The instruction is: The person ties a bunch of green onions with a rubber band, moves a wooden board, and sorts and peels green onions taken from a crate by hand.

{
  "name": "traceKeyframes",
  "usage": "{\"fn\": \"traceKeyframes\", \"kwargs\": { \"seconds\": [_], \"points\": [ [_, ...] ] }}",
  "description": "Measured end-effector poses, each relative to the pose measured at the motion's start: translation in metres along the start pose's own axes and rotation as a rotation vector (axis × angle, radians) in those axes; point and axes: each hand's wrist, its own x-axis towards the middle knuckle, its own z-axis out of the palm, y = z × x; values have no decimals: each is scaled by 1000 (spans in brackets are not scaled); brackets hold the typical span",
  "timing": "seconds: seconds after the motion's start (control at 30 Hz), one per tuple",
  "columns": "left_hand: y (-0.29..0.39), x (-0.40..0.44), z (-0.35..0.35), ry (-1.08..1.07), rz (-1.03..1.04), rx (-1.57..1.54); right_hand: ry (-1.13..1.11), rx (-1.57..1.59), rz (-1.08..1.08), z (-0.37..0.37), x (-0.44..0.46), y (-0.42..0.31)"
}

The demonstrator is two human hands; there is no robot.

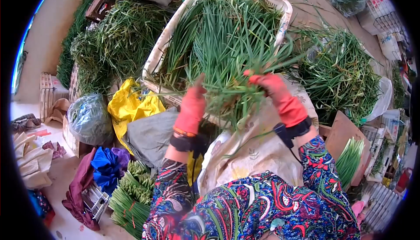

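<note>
In the head view, long green garlic chives (227, 34) fill a large white plastic crate (151, 63) in front of me. My right hand (278, 93), in an orange-red rubber glove, is closed around some loose chives, whose leaves fan out above it. My left hand (192, 106), gloved alike, is at the near edge of the crate beside a tangle of leaves. Its fingers are blurred, and I cannot tell whether they grip any. Between the hands, loose leaves (238, 102) hang over the crate's near edge. A pale patterned cloth (249, 152) covers my lap.
Heaps of leaves lie left (118, 34) and right (337, 73) of the crate. A yellow sack (133, 100) and stuffed plastic bag (90, 118) sit at left. Bundled chives (131, 200) lie lower left; another bunch (350, 161) rests on a board (343, 126) at right.
</note>
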Motion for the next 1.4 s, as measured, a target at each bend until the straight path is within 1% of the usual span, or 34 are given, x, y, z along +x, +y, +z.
{"fn": "traceKeyframes", "kwargs": {
  "seconds": [0.07,0.1,0.17,0.2,0.23,0.27,0.3,0.33,0.37,0.4,0.43,0.47,0.53,0.57,0.67,0.7,0.73,0.8,0.87,0.9,0.93,1.0,1.07,1.1,1.2,1.23,1.27,1.3,1.4],
  "points": [
    [-4,9,-23,11,-159,-72,-96,358,-197,-22,-2,-10],
    [-18,10,-28,11,-59,3,-82,452,-149,-31,-2,-11],
    [-9,7,-32,1,-87,73,-43,638,-65,-43,-5,-19],
    [-3,6,-33,-3,-101,107,-39,647,-128,-45,-9,-21],
    [12,3,-34,8,-145,16,-38,654,-182,-39,-18,-29],
    [24,0,-34,-55,-231,-142,-38,664,-233,-34,-25,-31],
    [35,-1,-35,-118,-312,-299,-138,749,-176,-33,-27,-29],
    [50,-1,-37,-179,-387,-455,-122,724,-201,-34,-24,-25],
    [76,-2,-41,-281,-435,-514,-107,699,-228,-37,-17,-16],
    [88,-3,-37,-362,-395,-503,-92,673,-254,-39,-13,-12],
    [97,-5,-33,-442,-358,-491,-56,752,-175,-38,-14,-14],
    [105,-7,-27,-522,-322,-479,-79,722,-182,-39,-14,-13],
    [123,-10,-12,-508,-152,-311,-118,666,-200,-42,-16,-11],
    [128,-10,-7,-501,-64,-226,-87,641,-216,-42,-20,-12],
    [98,-5,14,-261,-157,-471,-26,620,-204,-37,-57,-34],
    [91,-3,14,-236,-199,-559,-174,618,-352,-54,-54,-24],
    [93,-2,10,-160,-239,-605,-75,569,-609,-52,-70,-24],
    [83,2,9,-150,-206,-508,-402,748,-766,-110,-50,-17],
    [73,-4,16,-177,-285,-495,-189,889,-584,-129,-65,-27],
    [73,-5,21,-198,-320,-490,-152,896,-541,-136,-70,-31],
    [80,-6,24,-245,-306,-583,-115,904,-497,-145,-76,-33],
    [92,-7,30,-259,-191,-546,-165,798,-523,-161,-85,-35],
    [121,-4,25,-292,-197,-651,-195,621,-681,-176,-91,-27],
    [142,0,16,-363,-242,-660,-189,575,-727,-177,-96,-22],
    [199,2,8,-615,-206,-551,-104,529,-786,-158,-115,-21],
    [206,2,18,-658,-139,-517,-81,497,-759,-159,-115,-20],
    [212,2,27,-700,-71,-482,-78,541,-765,-156,-114,-17],
    [226,3,30,-745,-76,-453,-98,582,-764,-155,-112,-12],
    [223,10,65,-700,-167,-578,-177,685,-663,-160,-113,-7]
  ]
}}
